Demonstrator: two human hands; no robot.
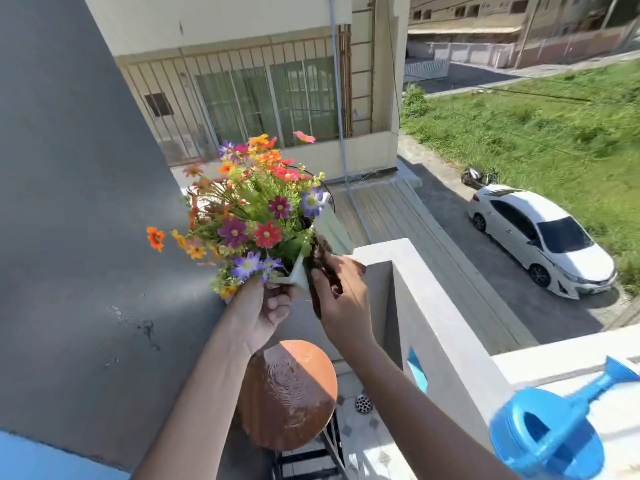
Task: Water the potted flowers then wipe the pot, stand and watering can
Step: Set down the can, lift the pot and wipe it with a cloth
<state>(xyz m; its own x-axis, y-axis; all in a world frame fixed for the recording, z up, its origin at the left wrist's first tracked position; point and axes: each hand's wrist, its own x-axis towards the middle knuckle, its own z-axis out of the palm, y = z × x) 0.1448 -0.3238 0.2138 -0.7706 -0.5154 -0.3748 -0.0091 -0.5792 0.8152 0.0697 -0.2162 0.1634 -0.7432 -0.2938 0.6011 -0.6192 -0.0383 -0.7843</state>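
**Wiping the lifted pot**

Left hand (258, 311) grips the pot (332, 230) underneath; right hand (341, 296) pinches a brown cloth (320, 263) against its side. Below the pot, the wet round stand (287, 393) awaits wiping; the watering can (550, 434) sits lower right.

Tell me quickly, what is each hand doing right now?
Left hand: grips the bottom of the flower pot, lifted and tilted.
Right hand: presses a brown cloth against the pot.

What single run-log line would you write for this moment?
left hand: holds pot | right hand: wipes pot with cloth | stand: wet | watering can: on ledge
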